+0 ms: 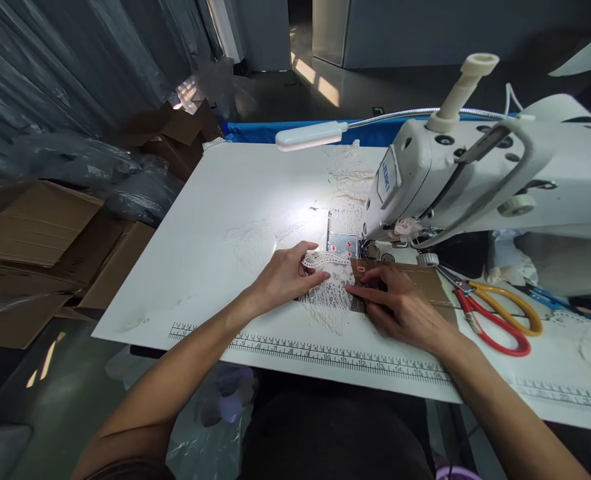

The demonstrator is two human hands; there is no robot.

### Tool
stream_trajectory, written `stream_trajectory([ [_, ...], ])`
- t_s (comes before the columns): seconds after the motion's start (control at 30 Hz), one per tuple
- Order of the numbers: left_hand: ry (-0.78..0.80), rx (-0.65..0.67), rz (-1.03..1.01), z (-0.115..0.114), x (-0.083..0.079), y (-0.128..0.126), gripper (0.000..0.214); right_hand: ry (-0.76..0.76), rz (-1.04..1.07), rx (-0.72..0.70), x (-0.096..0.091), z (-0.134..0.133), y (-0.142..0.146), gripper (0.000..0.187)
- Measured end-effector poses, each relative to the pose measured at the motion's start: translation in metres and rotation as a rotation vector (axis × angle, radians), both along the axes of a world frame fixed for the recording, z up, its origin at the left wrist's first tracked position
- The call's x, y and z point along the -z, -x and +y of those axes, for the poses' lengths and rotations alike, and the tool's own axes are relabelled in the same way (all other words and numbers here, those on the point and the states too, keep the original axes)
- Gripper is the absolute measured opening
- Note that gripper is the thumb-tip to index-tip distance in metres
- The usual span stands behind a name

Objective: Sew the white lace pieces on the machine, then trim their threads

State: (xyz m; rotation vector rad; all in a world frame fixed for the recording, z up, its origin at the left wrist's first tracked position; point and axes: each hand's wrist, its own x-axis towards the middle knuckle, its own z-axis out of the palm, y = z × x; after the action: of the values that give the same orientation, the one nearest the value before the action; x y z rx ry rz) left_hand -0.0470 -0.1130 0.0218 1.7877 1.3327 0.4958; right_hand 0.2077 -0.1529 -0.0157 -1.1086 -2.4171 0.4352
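A piece of white lace (328, 293) with a scalloped trim along its upper edge lies on the sewing table, just in front of the needle area. My left hand (288, 272) pinches the left end of this lace between thumb and fingers. Beside the lace's right edge, my right hand (394, 300) rests with fingers stretched out over a brown strip (420, 277) on the table, one fingertip touching the lace edge. The white sewing machine (410, 180) stands behind and right of the hands. Its presser foot (364, 248) is just beyond the lace, and the needle tip is too small to make out.
Scissors with red and yellow handles (495, 313) lie right of my right hand. More lace (348, 183) trails behind the needle plate (343, 245). A lamp (310, 135) hangs over the table. A printed ruler (325, 357) runs along the front edge. Cardboard boxes (40, 240) stand left.
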Motion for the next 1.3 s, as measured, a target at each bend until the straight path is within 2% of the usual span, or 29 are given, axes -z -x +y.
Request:
stream_trajectory([
  [0.23, -0.095, -0.009, 0.098, 0.000, 0.000, -0.001, 0.046, 0.019, -0.010, 0.010, 0.001, 0.000, -0.001, 0.038],
  [0.43, -0.102, -0.015, 0.051, 0.000, 0.001, -0.003, 0.028, -0.008, -0.015, 0.005, 0.003, 0.000, -0.001, 0.038],
  [0.63, -0.177, -0.017, 0.048, 0.001, 0.005, -0.002, 0.023, -0.052, -0.003, 0.000, 0.004, 0.001, 0.000, 0.037],
  [0.73, -0.406, 0.012, 0.157, 0.001, 0.009, 0.000, 0.023, -0.045, -0.004, 0.010, 0.004, 0.001, 0.000, 0.038],
  [0.83, -0.807, 0.038, 0.338, 0.001, 0.012, -0.003, 0.024, -0.037, -0.002, 0.020, 0.003, 0.000, 0.002, 0.039],
  [0.87, -0.926, 0.105, 0.370, 0.001, 0.014, -0.006, 0.022, -0.038, -0.002, 0.022, 0.002, 0.000, 0.002, 0.039],
  [0.93, -1.066, 0.334, 0.374, 0.000, 0.018, -0.013, 0.019, -0.044, -0.008, 0.025, 0.001, -0.001, 0.003, 0.039],
  [1.0, -1.071, 0.519, 0.368, 0.001, 0.022, -0.020, 0.023, -0.049, -0.019, 0.028, -0.001, 0.000, 0.004, 0.038],
  [1.03, -1.042, 0.559, 0.384, 0.001, 0.024, -0.022, 0.027, -0.052, -0.024, 0.029, -0.001, 0.000, 0.005, 0.037],
  [1.17, -0.880, 0.565, 0.518, 0.003, 0.026, -0.025, 0.043, -0.054, -0.036, 0.042, -0.002, 0.000, 0.007, 0.037],
  [1.3, -0.801, 0.593, 0.533, -0.003, 0.018, -0.023, 0.049, 0.030, 0.003, 0.021, -0.006, -0.002, 0.004, 0.036],
])
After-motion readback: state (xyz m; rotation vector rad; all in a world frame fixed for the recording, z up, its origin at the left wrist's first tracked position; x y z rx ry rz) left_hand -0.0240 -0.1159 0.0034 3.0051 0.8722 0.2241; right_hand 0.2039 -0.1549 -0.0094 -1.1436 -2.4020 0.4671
